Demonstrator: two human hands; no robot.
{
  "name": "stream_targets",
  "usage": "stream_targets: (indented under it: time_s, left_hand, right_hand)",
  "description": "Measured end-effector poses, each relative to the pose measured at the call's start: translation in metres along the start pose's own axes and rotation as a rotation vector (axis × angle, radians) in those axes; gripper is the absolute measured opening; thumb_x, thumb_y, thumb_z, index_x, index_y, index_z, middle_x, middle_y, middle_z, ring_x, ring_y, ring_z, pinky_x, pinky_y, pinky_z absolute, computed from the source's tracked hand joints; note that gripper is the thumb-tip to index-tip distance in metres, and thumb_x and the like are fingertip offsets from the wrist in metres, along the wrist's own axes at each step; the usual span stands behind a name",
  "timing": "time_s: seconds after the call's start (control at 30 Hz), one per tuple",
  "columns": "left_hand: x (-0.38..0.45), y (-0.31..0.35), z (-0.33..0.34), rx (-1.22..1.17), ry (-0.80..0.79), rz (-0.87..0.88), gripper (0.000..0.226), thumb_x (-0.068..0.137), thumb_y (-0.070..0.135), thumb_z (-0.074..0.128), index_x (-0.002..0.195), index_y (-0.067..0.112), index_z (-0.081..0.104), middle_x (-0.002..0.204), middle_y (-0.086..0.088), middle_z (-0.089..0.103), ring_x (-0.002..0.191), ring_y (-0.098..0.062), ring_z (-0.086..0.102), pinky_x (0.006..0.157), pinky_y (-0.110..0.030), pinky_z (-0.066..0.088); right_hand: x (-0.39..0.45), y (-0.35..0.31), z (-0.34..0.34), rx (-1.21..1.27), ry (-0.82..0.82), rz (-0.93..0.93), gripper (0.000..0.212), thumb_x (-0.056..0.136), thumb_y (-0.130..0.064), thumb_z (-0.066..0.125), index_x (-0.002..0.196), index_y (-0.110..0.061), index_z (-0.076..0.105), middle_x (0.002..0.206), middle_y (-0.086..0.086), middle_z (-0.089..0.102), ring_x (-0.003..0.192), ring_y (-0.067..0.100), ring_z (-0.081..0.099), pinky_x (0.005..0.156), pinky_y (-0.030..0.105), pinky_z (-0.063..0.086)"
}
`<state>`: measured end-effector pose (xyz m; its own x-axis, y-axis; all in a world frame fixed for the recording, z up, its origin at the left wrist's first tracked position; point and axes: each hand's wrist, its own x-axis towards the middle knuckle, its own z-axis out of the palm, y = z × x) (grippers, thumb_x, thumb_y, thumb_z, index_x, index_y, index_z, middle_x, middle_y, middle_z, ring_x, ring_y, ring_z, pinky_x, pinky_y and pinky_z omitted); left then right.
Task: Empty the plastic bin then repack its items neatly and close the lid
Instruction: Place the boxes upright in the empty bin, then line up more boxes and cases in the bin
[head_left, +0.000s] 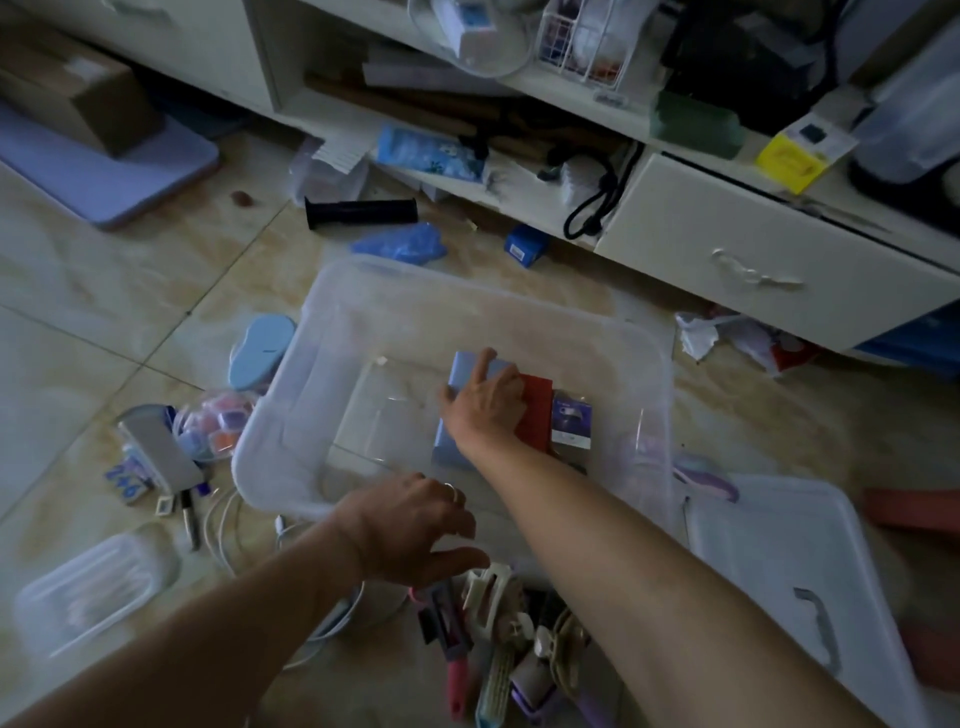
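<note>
Already the repacking is under way: the clear plastic bin (457, 374) sits open on the tiled floor at the middle of the scene, and three boxes stand side by side on its bottom at the near right: a pale blue box (457, 431), a red box (537, 410) and a small printed box (571, 421). The right hand (485, 402) lies on the blue box with fingers spread and fairly straight, seemingly pressing it into place. The left hand (415, 525), open with loosely spread fingers and holding nothing, hovers over the bin's near rim above a heap of combs and clips (498, 644). Most items still lie outside, to the left and near. The lid (779, 571) rests on the floor at the near right, not yet fitted.
</note>
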<state>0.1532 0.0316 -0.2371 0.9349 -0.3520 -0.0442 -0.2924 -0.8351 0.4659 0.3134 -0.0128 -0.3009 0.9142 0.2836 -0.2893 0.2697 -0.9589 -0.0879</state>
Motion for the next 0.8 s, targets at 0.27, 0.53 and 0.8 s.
stream_targets:
  time_s: [0.27, 0.53, 0.8]
  left_hand:
    - [0.001, 0.0, 0.001, -0.026, 0.0, 0.009, 0.058, 0.094, 0.071, 0.028, 0.108, 0.033, 0.07, 0.1, 0.011, 0.07, 0.086, -0.008, 0.068, 0.079, -0.026, 0.055]
    - [-0.001, -0.001, 0.001, -0.042, 0.001, 0.01, 0.059, 0.095, 0.072, 0.025, 0.107, 0.036, 0.07, 0.1, 0.013, 0.068, 0.087, -0.003, 0.065, 0.078, -0.023, 0.054]
    - [0.0, -0.003, 0.005, 0.027, 0.191, 0.107, 0.037, 0.093, 0.062, 0.042, 0.09, 0.042, 0.072, 0.084, 0.018, 0.069, 0.069, 0.001, 0.064, 0.061, -0.016, 0.052]
  right_hand:
    - [-0.013, 0.019, 0.019, -0.354, -0.208, -0.467, 0.084, 0.094, -0.056, 0.054, 0.158, -0.035, 0.004, 0.159, 0.013, -0.034, 0.149, 0.042, -0.02, 0.112, 0.063, 0.022]
    - [-0.01, 0.031, 0.005, -0.29, -0.309, -0.507, 0.095, 0.09, -0.054, 0.064, 0.158, -0.037, 0.0, 0.16, 0.01, -0.034, 0.149, 0.039, -0.024, 0.114, 0.063, 0.02]
    - [-0.017, 0.105, -0.123, 0.035, -0.017, -0.565, 0.044, 0.096, -0.041, 0.055, 0.129, -0.011, 0.053, 0.132, 0.013, 0.048, 0.117, 0.034, 0.055, 0.093, 0.045, 0.051]
